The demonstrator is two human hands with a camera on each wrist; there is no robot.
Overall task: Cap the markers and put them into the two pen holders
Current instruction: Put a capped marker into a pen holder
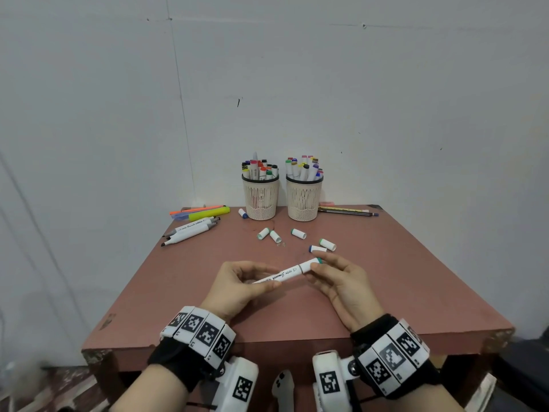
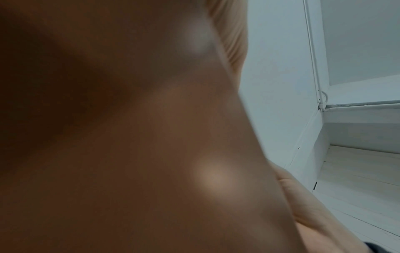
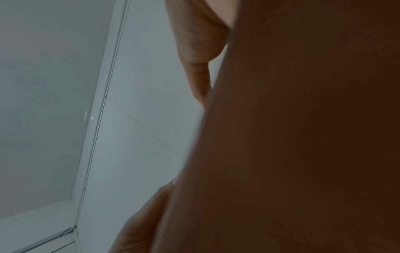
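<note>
In the head view both hands hold one white marker (image 1: 286, 273) above the middle of the table. My left hand (image 1: 252, 281) pinches its barrel at the lower left end. My right hand (image 1: 319, 270) grips the green-tipped cap end at the upper right. Two cream pen holders, left (image 1: 260, 200) and right (image 1: 303, 202), stand at the back, both full of capped markers. Several loose white caps (image 1: 298, 233) lie between the holders and my hands. Uncapped markers (image 1: 190, 231) lie at the back left. Both wrist views are blocked by blurred skin.
A yellow highlighter (image 1: 209, 215) and orange pens lie at the back left edge of the reddish table (image 1: 386, 278). Pencils (image 1: 346, 211) lie right of the right holder. A blue-tipped cap (image 1: 243, 213) sits beside the left holder. A white wall stands right behind.
</note>
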